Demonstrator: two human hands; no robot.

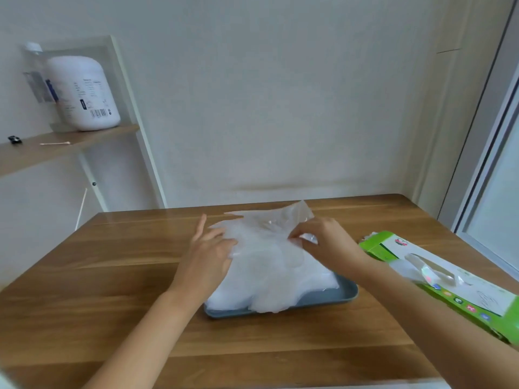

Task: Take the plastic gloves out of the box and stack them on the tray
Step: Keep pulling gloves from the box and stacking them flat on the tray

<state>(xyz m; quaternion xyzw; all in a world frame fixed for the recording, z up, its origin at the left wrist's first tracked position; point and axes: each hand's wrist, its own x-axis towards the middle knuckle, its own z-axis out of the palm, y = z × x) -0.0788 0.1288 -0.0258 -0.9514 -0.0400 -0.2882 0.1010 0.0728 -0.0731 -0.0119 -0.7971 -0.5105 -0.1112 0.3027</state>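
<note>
**Step in hand (judged):** laying the top glove [269, 223] flat on the stack of gloves [269, 276] in the tray [349, 293].

**Recommended:**
- Draw the film lightly taut between the hands.
- Lower the raised far edge first and square it over the stack.
- Release only once it lies flat, since thin film is liable to cling and slide.

**Hands:**
- The right hand [325, 242] pinches the glove's right edge between thumb and curled fingers.
- The left hand [209, 251] sits at the opposite edge with the index finger straight and the other fingers bent onto the film. Whether it pinches or only presses cannot be told.

**Position:**
- The top glove spans the gap between the two hands, and its far edge lifts clear beyond the fingertips.
- Stack and tray lie beneath the hands and extend toward the wrists.
- The box [449, 279] lies just outside the right forearm, with a further glove [421, 265] showing in its opening.
</note>
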